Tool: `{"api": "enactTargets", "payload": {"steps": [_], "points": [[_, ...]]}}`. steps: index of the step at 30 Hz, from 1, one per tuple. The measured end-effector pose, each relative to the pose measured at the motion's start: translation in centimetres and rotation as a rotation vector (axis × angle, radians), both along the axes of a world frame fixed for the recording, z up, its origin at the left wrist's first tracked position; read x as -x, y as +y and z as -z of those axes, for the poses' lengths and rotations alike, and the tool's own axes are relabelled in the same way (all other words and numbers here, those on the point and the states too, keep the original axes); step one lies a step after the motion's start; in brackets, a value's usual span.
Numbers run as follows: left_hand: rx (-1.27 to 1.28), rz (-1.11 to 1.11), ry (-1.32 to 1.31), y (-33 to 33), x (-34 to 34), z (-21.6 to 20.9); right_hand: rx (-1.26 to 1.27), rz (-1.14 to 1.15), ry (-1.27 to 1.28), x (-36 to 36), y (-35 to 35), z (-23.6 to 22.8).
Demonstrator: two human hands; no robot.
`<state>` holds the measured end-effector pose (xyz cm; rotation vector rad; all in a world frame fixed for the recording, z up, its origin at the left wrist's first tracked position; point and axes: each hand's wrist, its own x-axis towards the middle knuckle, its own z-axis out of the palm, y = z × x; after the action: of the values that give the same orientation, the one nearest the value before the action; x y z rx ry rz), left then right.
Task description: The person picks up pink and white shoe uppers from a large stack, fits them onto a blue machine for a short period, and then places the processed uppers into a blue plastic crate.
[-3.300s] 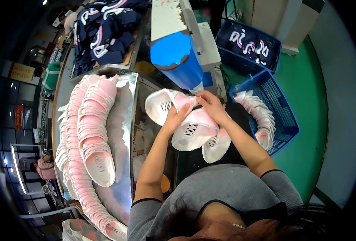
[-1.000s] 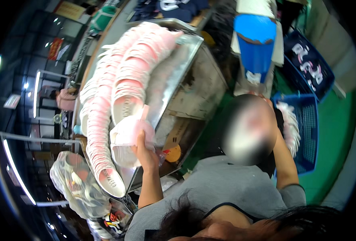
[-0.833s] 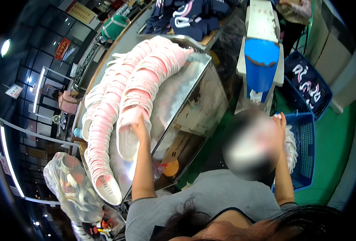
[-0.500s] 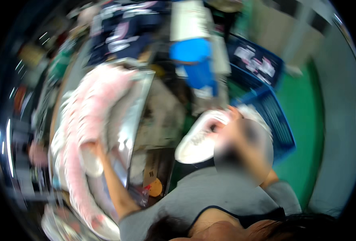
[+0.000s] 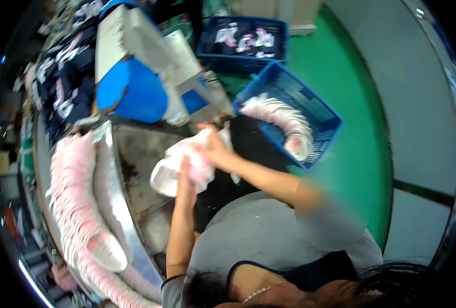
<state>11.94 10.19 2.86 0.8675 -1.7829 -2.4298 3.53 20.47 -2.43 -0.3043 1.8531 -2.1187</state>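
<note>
In front of my body I hold a small bunch of white-and-pink shoe soles [image 5: 167, 174] with both hands. My left hand [image 5: 185, 179] grips it from the near side, thumb upward. My right hand [image 5: 213, 148] closes on its far right side; motion blur softens the fingers. How many soles are in the bunch I cannot make out. To the left, long nested rows of shoe soles [image 5: 76, 190] lie on a metal-edged bench [image 5: 127, 205]. Another curved row of soles [image 5: 284, 120] rests inside a blue plastic crate [image 5: 318, 115] on the right.
Beyond the first crate stands a second blue crate [image 5: 243, 64] with dark navy shoe parts. A white-and-blue box-like machine or bin [image 5: 130, 90] is ahead on the left, near piled navy pieces [image 5: 58, 92]. Green floor [image 5: 361, 102] runs along a grey wall [image 5: 413, 128] at right.
My left hand has left the row on the bench and joined my right hand at the bunch of soles. The view has turned right, bringing the crate's row of soles into sight.
</note>
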Motion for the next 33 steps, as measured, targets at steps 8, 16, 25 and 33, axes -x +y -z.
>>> {"api": "enactTargets", "payload": {"steps": [8, 16, 25, 33], "points": [[0.039, -0.082, 0.058, -6.5, 2.3, -1.9, -0.167, -0.120, -0.012, 6.3, 1.9, -0.6], [0.183, 0.054, 0.033, -8.4, 7.4, -0.7, 0.062, -0.352, -0.210, 8.4, -2.7, -1.0], [-0.123, -0.054, 0.084, -9.8, 12.4, 2.0, 0.134, -0.261, -0.370, 11.9, -5.1, 0.8], [-0.484, -0.361, 0.104, -14.0, 9.2, 3.0, 0.163, -0.217, -0.494, 13.6, -1.6, 0.0]]}}
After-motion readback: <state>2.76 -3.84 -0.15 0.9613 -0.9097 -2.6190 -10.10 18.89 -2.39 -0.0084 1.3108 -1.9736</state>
